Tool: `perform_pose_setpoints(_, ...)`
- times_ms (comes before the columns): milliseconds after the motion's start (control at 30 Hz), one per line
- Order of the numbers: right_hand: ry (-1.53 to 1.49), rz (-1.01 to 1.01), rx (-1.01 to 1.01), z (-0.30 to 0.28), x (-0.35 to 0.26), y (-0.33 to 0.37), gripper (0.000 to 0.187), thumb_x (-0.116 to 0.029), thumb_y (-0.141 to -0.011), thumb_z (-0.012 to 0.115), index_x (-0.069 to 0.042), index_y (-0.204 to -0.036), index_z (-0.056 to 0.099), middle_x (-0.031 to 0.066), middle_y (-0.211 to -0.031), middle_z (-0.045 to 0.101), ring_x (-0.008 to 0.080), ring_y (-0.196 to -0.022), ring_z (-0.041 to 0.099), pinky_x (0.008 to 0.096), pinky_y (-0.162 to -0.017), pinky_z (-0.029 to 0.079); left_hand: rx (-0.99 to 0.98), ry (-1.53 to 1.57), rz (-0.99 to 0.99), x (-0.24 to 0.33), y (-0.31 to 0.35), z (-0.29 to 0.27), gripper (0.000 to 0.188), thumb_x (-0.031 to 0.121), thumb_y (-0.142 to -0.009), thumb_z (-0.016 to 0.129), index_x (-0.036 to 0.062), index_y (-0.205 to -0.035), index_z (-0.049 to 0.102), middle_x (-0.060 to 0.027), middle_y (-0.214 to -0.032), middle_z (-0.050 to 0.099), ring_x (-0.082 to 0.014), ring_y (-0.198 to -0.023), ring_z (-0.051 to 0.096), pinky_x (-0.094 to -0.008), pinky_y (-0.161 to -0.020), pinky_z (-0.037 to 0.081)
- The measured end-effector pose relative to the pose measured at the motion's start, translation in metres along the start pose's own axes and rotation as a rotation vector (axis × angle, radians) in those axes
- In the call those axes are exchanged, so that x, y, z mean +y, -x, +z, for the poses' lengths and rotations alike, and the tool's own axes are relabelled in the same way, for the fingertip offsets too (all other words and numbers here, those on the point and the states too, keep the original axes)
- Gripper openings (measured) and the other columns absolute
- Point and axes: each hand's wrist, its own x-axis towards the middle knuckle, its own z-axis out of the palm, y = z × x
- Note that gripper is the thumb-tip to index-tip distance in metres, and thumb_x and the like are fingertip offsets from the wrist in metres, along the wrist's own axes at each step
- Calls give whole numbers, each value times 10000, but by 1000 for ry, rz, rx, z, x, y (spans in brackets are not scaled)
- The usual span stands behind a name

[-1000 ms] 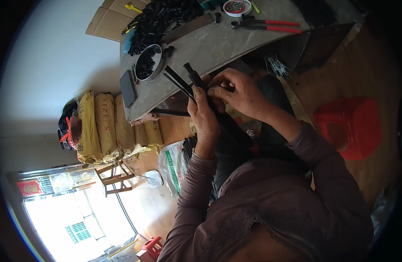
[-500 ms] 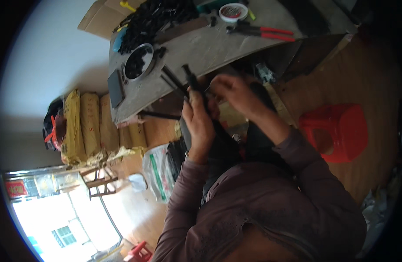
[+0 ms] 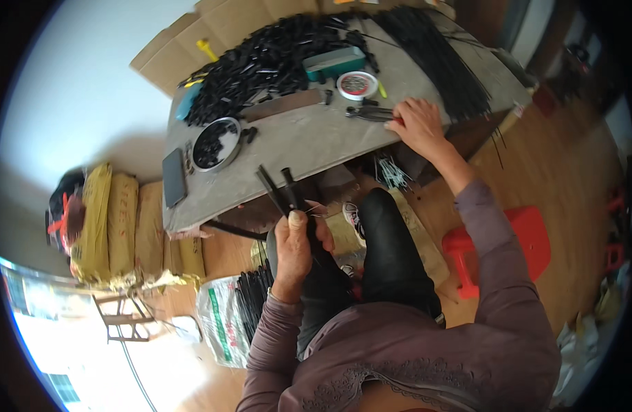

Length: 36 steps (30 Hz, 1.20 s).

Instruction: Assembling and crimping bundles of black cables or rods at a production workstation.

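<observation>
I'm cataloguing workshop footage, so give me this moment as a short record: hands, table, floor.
Left hand: closed around black rods
Right hand: over the handle end of the pliers, grip unclear
Table: pile of black parts, green tray, white dish, round bowl
Floor, right side: red stool

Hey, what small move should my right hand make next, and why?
I'd probably close your right hand firmly around the pliers and lift them slightly. That hand is over their handle end, they lie on the table near its edge, and your left hand is holding the black rods, so the right seems best placed.
</observation>
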Motion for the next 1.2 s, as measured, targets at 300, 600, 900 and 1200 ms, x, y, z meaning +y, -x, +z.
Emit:
perform_pose_setpoints(300,-378,-55,-133,-26,-13,9,170,-189,-930,569,-27,-913,521,98,-825,592,265,-660,585,377,-593,464,207,-90,69,-11,-6,-15,426,434,-1012,392,43,-901,515,31,-536,330,-78,-409,307,-240,-369,259)
perform_pose_setpoints(600,-754,-67,-283,-72,-118,90,287,-11,-783,712,-54,-928,469,68,-832,522,110,-631,533,252,-539,435,205,-108,74,-11,-5,-12,470,500,-987,424,45,-911,517,24,-555,364,-64,-432,323,-227,-383,268)
perform_pose_setpoints(900,-421,-295,-112,-77,-124,77,478,75,-587,735,-92,-950,474,74,-957,516,269,-911,533,397,-795,377,192,-84,89,-12,-1,-10,429,499,-979,444,75,-946,504,25,-585,396,-63,-431,333,-233,-386,257)
perform_pose_setpoints(1200,-888,-45,-665,-86,-118,81,285,-13,-783,700,-41,-968,486,62,-727,548,192,-603,585,269,-539,454,209,-41,116,-7,0,-8,384,433,-984,484,66,-878,513,66,-583,443,-9,-444,362,-183,-395,258)
